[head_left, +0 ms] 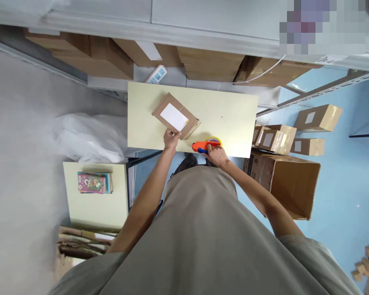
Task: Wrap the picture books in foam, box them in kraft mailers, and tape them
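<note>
A flat brown cardboard parcel [176, 116] with a white label lies tilted on a pale yellow table [233, 110]. My left hand [171, 139] grips the parcel's near corner, fingers closed on its edge. My right hand [217, 155] is wrapped round the handle of an orange and blue tape dispenser [206, 145] with a yellow tape roll, at the table's near edge, just right of the parcel.
An open cardboard box [287, 180] stands on the blue floor to the right, with several labelled parcels [275, 139] behind it. A smaller table [95, 205] at the left holds a stack of books [94, 182]. White plastic sheeting [86, 137] lies beside it. Shelves of boxes [209, 63] run along the back.
</note>
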The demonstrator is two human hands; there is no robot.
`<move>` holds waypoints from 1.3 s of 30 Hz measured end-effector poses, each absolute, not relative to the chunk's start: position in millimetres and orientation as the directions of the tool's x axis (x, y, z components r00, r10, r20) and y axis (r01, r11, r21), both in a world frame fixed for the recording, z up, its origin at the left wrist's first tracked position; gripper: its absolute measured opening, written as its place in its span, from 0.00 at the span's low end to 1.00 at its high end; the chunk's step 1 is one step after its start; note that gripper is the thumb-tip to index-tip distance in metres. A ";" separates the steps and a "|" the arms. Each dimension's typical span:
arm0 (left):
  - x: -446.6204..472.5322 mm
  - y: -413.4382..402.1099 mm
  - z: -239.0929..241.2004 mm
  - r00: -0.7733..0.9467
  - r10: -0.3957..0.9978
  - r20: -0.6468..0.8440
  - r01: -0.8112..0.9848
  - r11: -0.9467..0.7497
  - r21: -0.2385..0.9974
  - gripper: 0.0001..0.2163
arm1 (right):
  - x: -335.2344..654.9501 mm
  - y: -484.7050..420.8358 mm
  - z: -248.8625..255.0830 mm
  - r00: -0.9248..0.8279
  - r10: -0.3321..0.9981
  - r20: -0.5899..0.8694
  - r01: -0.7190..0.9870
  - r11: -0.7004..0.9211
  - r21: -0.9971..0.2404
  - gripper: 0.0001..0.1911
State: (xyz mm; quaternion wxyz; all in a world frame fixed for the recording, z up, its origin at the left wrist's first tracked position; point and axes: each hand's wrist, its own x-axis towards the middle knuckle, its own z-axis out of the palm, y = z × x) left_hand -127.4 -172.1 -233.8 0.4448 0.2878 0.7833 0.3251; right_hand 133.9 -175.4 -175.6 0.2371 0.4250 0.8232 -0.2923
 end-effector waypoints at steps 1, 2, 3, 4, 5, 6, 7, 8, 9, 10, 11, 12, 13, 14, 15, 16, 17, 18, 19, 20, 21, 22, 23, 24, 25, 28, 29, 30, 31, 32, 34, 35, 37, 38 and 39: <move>-127.5 -168.1 -230.2 -0.523 0.707 -0.476 0.174 0.636 0.752 0.31 | 132.9 -172.8 -179.6 -0.550 0.544 -0.634 0.824 0.480 -0.302 0.35; -125.7 -161.8 -226.8 -0.607 0.666 -0.433 0.200 0.656 0.728 0.35 | 132.2 -170.5 -183.7 -0.571 0.529 -0.628 0.810 0.489 -0.324 0.35; -121.9 -153.0 -224.0 -0.676 0.624 -0.392 0.232 0.685 0.690 0.40 | 131.6 -168.6 -187.8 -0.589 0.517 -0.621 0.797 0.497 -0.343 0.35; -116.2 -141.8 -222.3 -0.724 0.589 -0.360 0.269 0.721 0.639 0.44 | 131.3 -166.9 -191.6 -0.605 0.510 -0.611 0.786 0.505 -0.356 0.34; -108.8 -128.9 -221.8 -0.755 0.555 -0.349 0.291 0.761 0.580 0.49 | 131.1 -165.5 -194.9 -0.619 0.505 -0.602 0.775 0.516 -0.365 0.34; -100.2 -115.1 -222.6 -0.768 0.522 -0.372 0.285 0.798 0.531 0.52 | 131.0 -164.3 -197.6 -0.630 0.502 -0.593 0.766 0.527 -0.368 0.34; -91.0 -101.3 -224.5 -0.777 0.489 -0.397 0.266 0.826 0.497 0.54 | 131.1 -163.1 -199.7 -0.639 0.500 -0.585 0.759 0.538 -0.368 0.34; -81.8 -88.8 -227.1 -0.776 0.467 -0.425 0.245 0.843 0.478 0.54 | 131.1 -161.9 -201.2 -0.647 0.498 -0.578 0.751 0.547 -0.370 0.34; -73.2 -78.4 -230.0 -0.751 0.464 -0.469 0.234 0.852 0.468 0.54 | 131.3 -160.6 -202.2 -0.655 0.495 -0.571 0.744 0.554 -0.373 0.33; -66.0 -70.7 -232.8 -0.731 0.462 -0.502 0.224 0.858 0.462 0.53 | 131.4 -159.0 -202.8 -0.663 0.492 -0.565 0.738 0.558 -0.380 0.33; -60.3 -66.0 -235.0 -0.708 0.465 -0.532 0.220 0.861 0.459 0.50 | 131.8 -157.2 -203.3 -0.668 0.491 -0.560 0.734 0.559 -0.385 0.33; -56.6 -64.1 -236.5 -0.685 0.470 -0.556 0.221 0.862 0.456 0.46 | 132.3 -155.2 -203.7 -0.669 0.494 -0.556 0.734 0.558 -0.387 0.32; -54.5 -64.5 -236.9 -0.673 0.474 -0.568 0.228 0.863 0.450 0.44 | 133.0 -153.1 -204.2 -0.666 0.500 -0.554 0.737 0.554 -0.387 0.32; -53.9 -66.4 -236.4 -0.674 0.474 -0.567 0.238 0.866 0.441 0.42 | 134.1 -151.0 -204.9 -0.662 0.507 -0.552 0.742 0.549 -0.385 0.32; -54.3 -69.3 -234.7 -0.688 0.470 -0.553 0.250 0.869 0.428 0.42 | 135.5 -149.1 -205.6 -0.660 0.513 -0.548 0.744 0.546 -0.385 0.31; -55.1 -72.2 -232.2 -0.714 0.463 -0.525 0.263 0.873 0.412 0.44 | 137.2 -147.6 -206.5 -0.663 0.517 -0.542 0.743 0.545 -0.388 0.31; -55.8 -74.8 -229.0 -0.747 0.453 -0.486 0.275 0.877 0.394 0.46 | 139.3 -146.7 -207.4 -0.670 0.518 -0.533 0.737 0.548 -0.395 0.30; -56.0 -76.5 -225.3 -0.776 0.443 -0.448 0.287 0.881 0.375 0.49 | 141.6 -146.4 -208.3 -0.680 0.514 -0.522 0.728 0.553 -0.404 0.30; -55.2 -77.3 -221.5 -0.795 0.435 -0.423 0.299 0.887 0.351 0.52 | 144.1 -146.8 -209.1 -0.692 0.509 -0.511 0.718 0.559 -0.415 0.30; -53.4 -77.2 -217.7 -0.802 0.428 -0.416 0.312 0.895 0.320 0.53 | 146.7 -147.8 -209.8 -0.702 0.505 -0.503 0.709 0.563 -0.425 0.30; -50.6 -76.2 -214.3 -0.805 0.419 -0.420 0.325 0.904 0.280 0.54 | 149.3 -149.4 -210.2 -0.708 0.503 -0.496 0.703 0.566 -0.431 0.30; -46.8 -74.7 -211.5 -0.808 0.405 -0.428 0.336 0.913 0.230 0.55 | 151.9 -151.3 -210.4 -0.713 0.503 -0.489 0.699 0.569 -0.434 0.30; -42.4 -73.0 -209.5 -0.816 0.386 -0.430 0.343 0.922 0.177 0.55 | 154.8 -153.1 -210.5 -0.717 0.502 -0.483 0.694 0.574 -0.434 0.31; -37.7 -71.4 -208.3 -0.829 0.365 -0.424 0.344 0.930 0.127 0.55 | 158.1 -154.7 -210.5 -0.721 0.502 -0.477 0.690 0.580 -0.432 0.31; -33.1 -70.1 -207.9 -0.844 0.345 -0.411 0.340 0.936 0.088 0.55 | 162.4 -155.7 -210.4 -0.723 0.503 -0.473 0.688 0.586 -0.428 0.31; -23.5 -70.1 -209.4 -0.864 0.327 -0.384 0.333 0.941 0.053 0.57 | 186.2 -152.7 -211.0 -0.713 0.503 -0.489 0.696 0.590 -0.408 0.30; -22.3 -71.5 -210.1 -0.859 0.340 -0.383 0.343 0.937 0.062 0.58 | 199.0 -149.3 -211.7 -0.693 0.513 -0.507 0.715 0.582 -0.387 0.30; -22.1 -73.5 -210.5 -0.851 0.361 -0.381 0.360 0.930 0.076 0.58 | 213.9 -144.7 -212.7 -0.667 0.527 -0.527 0.737 0.573 -0.359 0.29; -22.6 -75.7 -210.7 -0.842 0.385 -0.378 0.381 0.920 0.089 0.57 | 230.4 -139.2 -213.9 -0.629 0.552 -0.547 0.766 0.559 -0.317 0.29; -23.5 -78.0 -210.5 -0.832 0.411 -0.373 0.403 0.909 0.103 0.57 | 247.3 -132.9 -215.4 -0.589 0.584 -0.558 0.795 0.540 -0.275 0.31; -25.6 -82.0 -209.7 -0.813 0.450 -0.368 0.439 0.890 0.120 0.56 | 276.8 -119.5 -218.5 -0.548 0.621 -0.559 0.819 0.533 -0.212 0.31; -26.6 -83.7 -209.3 -0.807 0.461 -0.369 0.450 0.885 0.123 0.56 | 286.9 -112.8 -220.2 -0.545 0.643 -0.539 0.821 0.538 -0.188 0.31; -28.5 -87.0 -209.0 -0.787 0.488 -0.378 0.476 0.870 0.131 0.57 | 294.5 -99.7 -224.0 -0.557 0.671 -0.490 0.815 0.554 -0.169 0.30; -29.5 -89.0 -209.3 -0.771 0.508 -0.385 0.495 0.857 0.139 0.57 | 292.0 -93.1 -226.1 -0.564 0.682 -0.466 0.813 0.558 -0.167 0.30; -30.8 -91.5 -209.9 -0.749 0.535 -0.391 0.521 0.840 0.152 0.58 | 286.0 -86.5 -228.5 -0.569 0.691 -0.445 0.811 0.560 -0.169 0.30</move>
